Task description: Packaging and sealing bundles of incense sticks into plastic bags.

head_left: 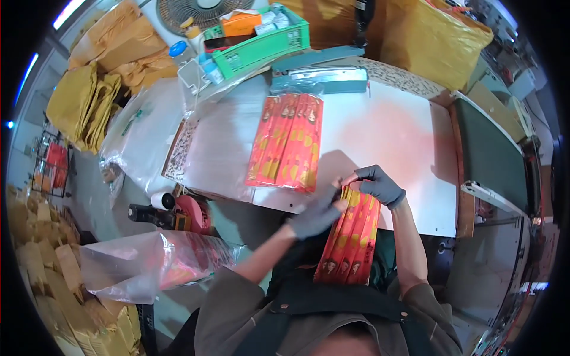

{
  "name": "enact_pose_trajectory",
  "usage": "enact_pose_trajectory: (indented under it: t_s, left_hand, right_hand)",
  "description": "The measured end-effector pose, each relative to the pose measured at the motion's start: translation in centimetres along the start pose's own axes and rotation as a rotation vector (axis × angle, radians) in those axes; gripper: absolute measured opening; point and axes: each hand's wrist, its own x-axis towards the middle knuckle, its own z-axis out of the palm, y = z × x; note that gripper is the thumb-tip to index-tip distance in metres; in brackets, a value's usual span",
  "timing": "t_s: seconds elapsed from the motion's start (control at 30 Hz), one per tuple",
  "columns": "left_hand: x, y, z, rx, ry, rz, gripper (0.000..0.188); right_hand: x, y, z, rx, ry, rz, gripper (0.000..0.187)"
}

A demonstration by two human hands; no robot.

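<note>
In grey gloves with bare fingertips, my left hand (317,216) and my right hand (381,186) meet at the upper end of a long red packet (351,237) printed with yellow. Its lower end hangs down against my apron. The fingers of both hands pinch its top edge; the exact grip of the left fingertips is partly blurred. On the white table (398,142) just beyond lies a matching bundle of red packets (286,142), in what looks like clear plastic. Its far end reaches a teal bag sealer (326,80).
Behind the sealer's left stands a green crate (264,47) of small boxes and bottles, near a fan (199,12). A clear plastic bag (157,264) hangs low at left, below a tape dispenser (178,213). Yellow sacks (436,41) stand at the back; a dark-topped unit (493,154) borders the right.
</note>
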Motion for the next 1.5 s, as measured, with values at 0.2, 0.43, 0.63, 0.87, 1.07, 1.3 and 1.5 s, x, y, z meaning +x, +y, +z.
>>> enact_pose_trajectory:
  t_s: [0.2,0.43,0.63,0.87,1.07,1.3,1.5]
  left_hand:
    - [-4.7,-2.7,-26.0,0.687,0.619,-0.086,0.022]
    - [-5.4,-7.3,-30.8,0.938,0.458,-0.382,0.023]
    - [-4.9,-6.8,-31.1,0.807,0.438,-0.362,0.019]
    - [-2.4,-5.6,-25.7,-0.557,0.771,0.206,0.017]
    - [1.6,-0.3,-5.3,0.191,0.294,0.159,0.004]
    - [3.1,-2.9,-7.1,-1.050,0.343,-0.159,0.015]
    - [5.3,-1.8,-6.7,-0.281,0.455,0.131,0.013]
  right_hand:
    - [0.9,-0.5,0.5,-0.017,-0.009,0.035,0.020]
    - [1.7,0.0,1.2,0.006,0.010,0.057,0.022]
    - [1.6,0.0,1.2,0.054,-0.010,0.046,0.024]
    - [1.9,1.6,1.2,0.134,0.025,0.018,0.025]
    - [3.1,1.0,3.0,0.049,0.069,-0.051,0.022]
    - [0.8,1.9,0.7,0.058,0.071,-0.061,0.013]
    - [-0.3,0.4,0.7,0.135,0.103,-0.072,0.017]
